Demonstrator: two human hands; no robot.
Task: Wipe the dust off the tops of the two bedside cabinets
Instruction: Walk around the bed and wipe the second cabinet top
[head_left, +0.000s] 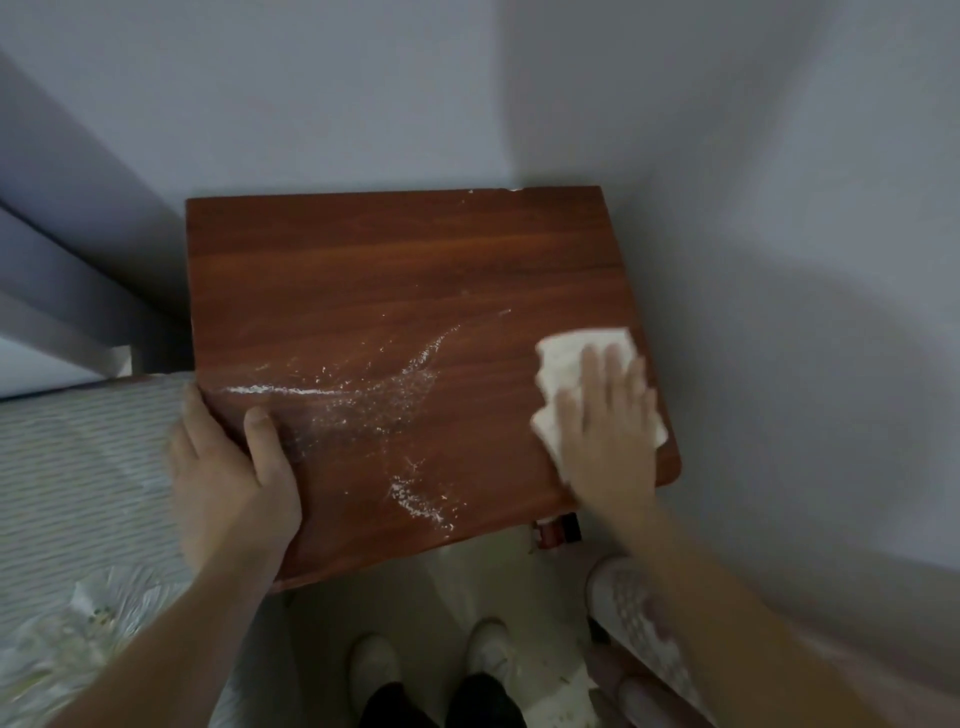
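A reddish-brown wooden bedside cabinet top (395, 270) fills the middle of the head view. White dust (374, 400) lies in streaks across its near half, with a clump (423, 501) close to the front edge. My right hand (610, 431) lies flat, fingers spread, pressing a white cloth (571, 353) onto the top near its right edge. My left hand (228, 467) grips the cabinet's front left corner, thumb on top and fingers down the side. The far half of the top looks free of dust.
Pale walls stand close behind and right of the cabinet. A bed with a striped cover (83, 467) lies at the left, touching the cabinet side. My white shoes (488, 649) stand on the floor below. A small red and black object (556, 530) lies under the front right corner.
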